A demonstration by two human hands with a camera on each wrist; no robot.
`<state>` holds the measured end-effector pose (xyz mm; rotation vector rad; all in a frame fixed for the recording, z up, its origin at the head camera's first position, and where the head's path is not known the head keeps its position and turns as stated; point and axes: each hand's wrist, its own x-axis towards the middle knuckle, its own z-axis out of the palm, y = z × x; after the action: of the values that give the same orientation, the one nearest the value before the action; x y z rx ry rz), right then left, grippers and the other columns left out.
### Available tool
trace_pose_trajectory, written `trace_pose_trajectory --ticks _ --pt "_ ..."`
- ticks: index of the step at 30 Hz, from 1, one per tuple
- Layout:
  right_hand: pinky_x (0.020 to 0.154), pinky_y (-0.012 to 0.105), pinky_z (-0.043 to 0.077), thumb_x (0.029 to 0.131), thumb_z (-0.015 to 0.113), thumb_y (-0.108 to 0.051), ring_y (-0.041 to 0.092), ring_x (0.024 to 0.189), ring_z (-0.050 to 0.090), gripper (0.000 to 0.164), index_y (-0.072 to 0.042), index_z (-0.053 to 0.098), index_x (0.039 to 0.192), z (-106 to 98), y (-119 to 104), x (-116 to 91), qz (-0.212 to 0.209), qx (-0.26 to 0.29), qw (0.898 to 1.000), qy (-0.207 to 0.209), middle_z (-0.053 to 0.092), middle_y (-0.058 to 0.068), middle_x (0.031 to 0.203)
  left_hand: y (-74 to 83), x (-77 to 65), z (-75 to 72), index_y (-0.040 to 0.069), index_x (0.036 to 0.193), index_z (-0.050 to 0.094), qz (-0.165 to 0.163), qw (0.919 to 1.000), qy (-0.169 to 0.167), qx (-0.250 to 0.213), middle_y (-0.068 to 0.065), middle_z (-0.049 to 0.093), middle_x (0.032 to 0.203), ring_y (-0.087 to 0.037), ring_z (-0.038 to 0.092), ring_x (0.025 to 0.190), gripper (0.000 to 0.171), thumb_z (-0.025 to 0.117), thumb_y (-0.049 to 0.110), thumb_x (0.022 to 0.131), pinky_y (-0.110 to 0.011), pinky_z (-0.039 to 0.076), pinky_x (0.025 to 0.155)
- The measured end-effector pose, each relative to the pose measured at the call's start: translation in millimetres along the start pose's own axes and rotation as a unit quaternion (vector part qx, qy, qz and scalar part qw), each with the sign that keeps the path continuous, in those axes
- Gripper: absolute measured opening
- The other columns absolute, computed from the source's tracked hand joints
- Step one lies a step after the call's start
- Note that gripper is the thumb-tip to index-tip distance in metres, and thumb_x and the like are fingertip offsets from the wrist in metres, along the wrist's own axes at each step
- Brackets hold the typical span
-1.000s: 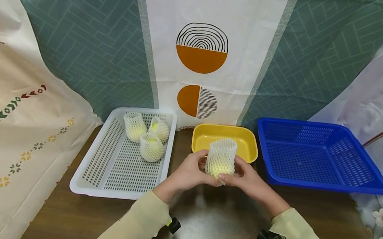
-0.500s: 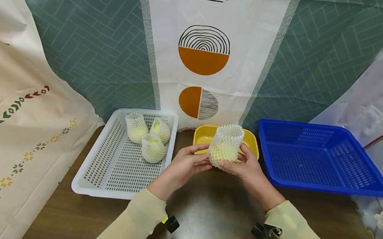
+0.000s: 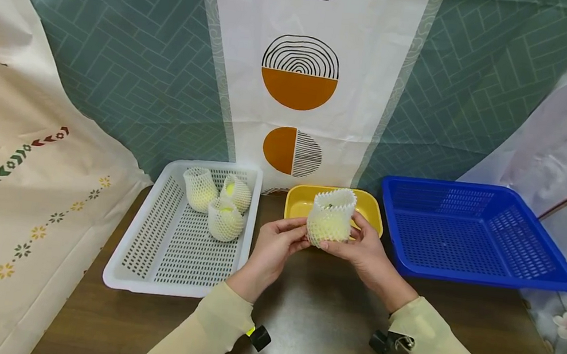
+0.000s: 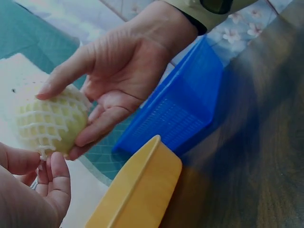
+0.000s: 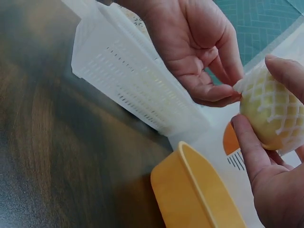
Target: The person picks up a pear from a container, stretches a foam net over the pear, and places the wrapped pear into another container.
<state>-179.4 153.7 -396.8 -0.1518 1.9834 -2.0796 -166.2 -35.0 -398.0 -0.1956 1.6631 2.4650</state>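
Note:
In the head view, a round yellow-green fruit in a white foam net sleeve (image 3: 329, 225) is held up in front of the yellow tray (image 3: 295, 201). My right hand (image 3: 371, 255) grips the netted fruit from the right, thumb across its near side. With thumb and fingertips, my left hand (image 3: 272, 248) pinches the sleeve's lower left edge, which the right wrist view shows at the end of the fruit (image 5: 268, 111). The sleeve's open end stands up past the fruit, and a small dark spot shows inside it.
A white basket (image 3: 118, 266) on the left holds several netted fruits (image 3: 225, 223) in its back half. To the right stands a blue basket (image 3: 480, 277). Both baskets and the yellow tray sit on a dark wooden table (image 3: 319, 331), with a patterned curtain (image 3: 305, 18) behind.
Both hands have lifted the netted fruit a little, and its open end now tips toward me. My left fingers have gone from cupping its side to pinching the sleeve's edge.

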Motion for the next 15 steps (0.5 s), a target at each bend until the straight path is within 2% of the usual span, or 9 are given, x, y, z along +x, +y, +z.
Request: trace_pose_trajectory --ticks 5,10,12,15 --pt "0.084 0.029 0.053 0.067 0.084 -0.013 0.024 0.110 0.054 0.089 -0.023 0.033 0.139 0.8 0.4 0.2 0.003 -0.002 1.000 0.010 0.049 0.009 0.130 -6.9 2.4 1.1 -0.005 0.108 0.065 -0.004 0.9998 0.013 0.016 -0.003 0.067 0.083 -0.013 0.063 0.067 0.025 0.065 0.005 0.085 -0.025 0.056 0.067" --pt "0.083 0.029 0.054 0.065 0.084 -0.008 0.022 0.108 0.057 0.088 -0.019 0.036 0.138 0.2 2.3 0.5 -0.004 0.009 1.000 0.007 0.049 0.009 0.129 -9.0 2.1 2.0 -0.005 0.109 0.065 -0.004 0.9993 0.006 0.036 -0.004 0.066 0.087 -0.013 0.063 0.068 0.027 0.065 0.006 0.085 -0.026 0.056 0.070" --pt "0.083 0.028 0.054 0.065 0.084 -0.007 0.021 0.108 0.057 0.086 -0.018 0.038 0.137 0.3 3.4 0.6 -0.009 0.010 1.000 0.008 0.049 0.009 0.129 -8.7 1.3 1.9 0.000 0.111 0.066 0.010 0.9985 0.001 0.055 -0.006 0.067 0.094 -0.013 0.064 0.075 0.028 0.066 0.009 0.085 -0.030 0.056 0.075" --pt "0.085 0.027 0.053 0.065 0.085 -0.009 0.021 0.111 0.054 0.085 -0.017 0.040 0.137 1.4 4.4 1.3 -0.015 0.011 1.000 0.016 0.048 0.007 0.131 -7.4 -0.6 2.1 0.010 0.114 0.067 0.053 0.9947 -0.002 0.087 -0.006 0.067 0.108 -0.015 0.064 0.092 0.029 0.066 0.013 0.085 -0.034 0.053 0.086"
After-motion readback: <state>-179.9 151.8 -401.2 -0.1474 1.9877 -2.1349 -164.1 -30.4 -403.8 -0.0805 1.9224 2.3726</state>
